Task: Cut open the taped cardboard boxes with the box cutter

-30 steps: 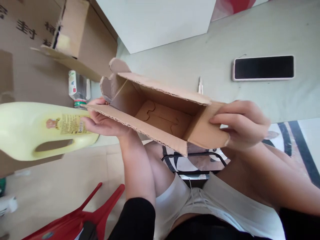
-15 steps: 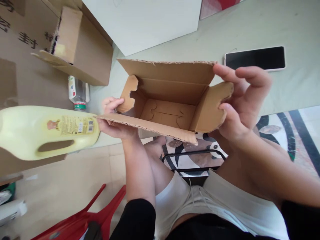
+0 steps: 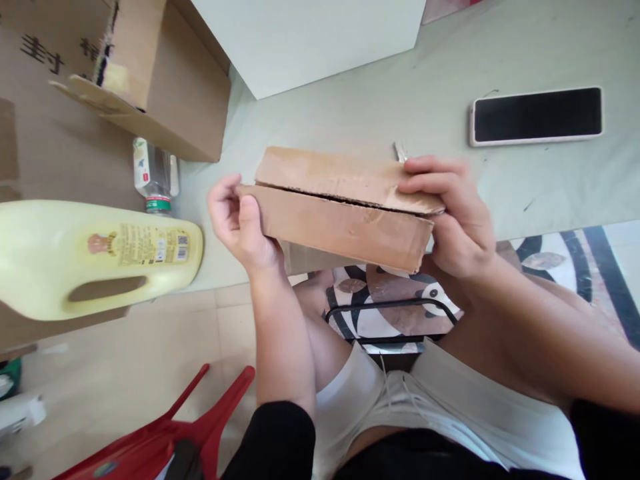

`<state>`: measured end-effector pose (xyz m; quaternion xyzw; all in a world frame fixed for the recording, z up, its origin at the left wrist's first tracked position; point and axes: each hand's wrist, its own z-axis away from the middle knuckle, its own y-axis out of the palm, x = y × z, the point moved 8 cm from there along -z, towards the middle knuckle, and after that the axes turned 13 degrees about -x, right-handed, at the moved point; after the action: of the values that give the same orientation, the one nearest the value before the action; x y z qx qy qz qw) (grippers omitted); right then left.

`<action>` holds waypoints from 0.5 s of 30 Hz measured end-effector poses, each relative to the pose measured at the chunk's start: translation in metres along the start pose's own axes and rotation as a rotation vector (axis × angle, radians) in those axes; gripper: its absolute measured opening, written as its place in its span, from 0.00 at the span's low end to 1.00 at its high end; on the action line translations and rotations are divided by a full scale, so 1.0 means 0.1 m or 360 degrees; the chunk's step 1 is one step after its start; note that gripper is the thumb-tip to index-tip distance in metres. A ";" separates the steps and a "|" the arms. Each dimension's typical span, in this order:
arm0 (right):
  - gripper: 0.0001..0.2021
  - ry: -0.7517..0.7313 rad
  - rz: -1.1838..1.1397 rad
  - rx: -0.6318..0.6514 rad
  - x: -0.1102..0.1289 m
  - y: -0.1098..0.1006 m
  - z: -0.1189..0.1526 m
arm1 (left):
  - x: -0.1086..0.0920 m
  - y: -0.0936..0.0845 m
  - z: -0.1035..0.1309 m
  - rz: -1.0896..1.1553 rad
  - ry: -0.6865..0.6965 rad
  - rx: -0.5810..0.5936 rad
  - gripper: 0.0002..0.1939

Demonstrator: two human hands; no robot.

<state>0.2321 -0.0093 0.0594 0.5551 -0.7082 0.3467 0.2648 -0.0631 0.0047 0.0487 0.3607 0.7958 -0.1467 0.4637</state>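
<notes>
A small brown cardboard box (image 3: 340,233) is held up between my two hands, its two long top flaps folded over with a narrow dark gap between them. The box's inside is hidden. My left hand (image 3: 245,220) grips its left end, thumb on the near flap. At the right end, the fingers of my right hand (image 3: 455,213) lie over the far flap while the thumb is lower, by the corner. A bit of loose clear tape (image 3: 400,152) seems to stick up beside the right fingertips.
A phone (image 3: 537,117) lies on the pale green tabletop (image 3: 450,73) at the right. To the left are a large yellow jug (image 3: 50,247), a clear bottle (image 3: 156,177) and a bigger carton (image 3: 190,87). A white panel (image 3: 310,33) stands behind; a red chair (image 3: 200,420) is below left.
The box's long flaps have come down over its opening, covering the inside and the short end flaps. Both hands have shifted their hold at the box's ends.
</notes>
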 end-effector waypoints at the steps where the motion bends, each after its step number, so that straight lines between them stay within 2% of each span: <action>1: 0.17 -0.0018 -0.0011 -0.0006 0.00 0.00 0.00 | -0.01 0.01 -0.01 0.0022 0.0024 0.0033 0.27; 4: 0.25 -0.0009 0.0058 0.0022 -0.03 0.01 0.00 | -0.04 0.06 0.00 0.0013 0.0041 0.0157 0.21; 7: 0.23 -0.0021 0.0202 0.0008 -0.02 0.00 -0.02 | -0.08 0.10 0.03 0.0027 -0.0007 0.0257 0.13; 10: 0.21 -0.0067 0.0261 0.0069 0.01 0.02 -0.03 | -0.10 0.12 0.04 0.0096 -0.0038 0.0268 0.13; 15: 0.23 -0.0098 0.0288 0.0218 0.01 0.06 -0.03 | -0.10 0.14 0.05 0.0139 -0.0053 0.0210 0.12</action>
<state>0.2262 -0.0072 0.0609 0.5161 -0.7379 0.3995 0.1718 -0.0467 0.0075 0.0564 0.4222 0.7601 -0.1846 0.4581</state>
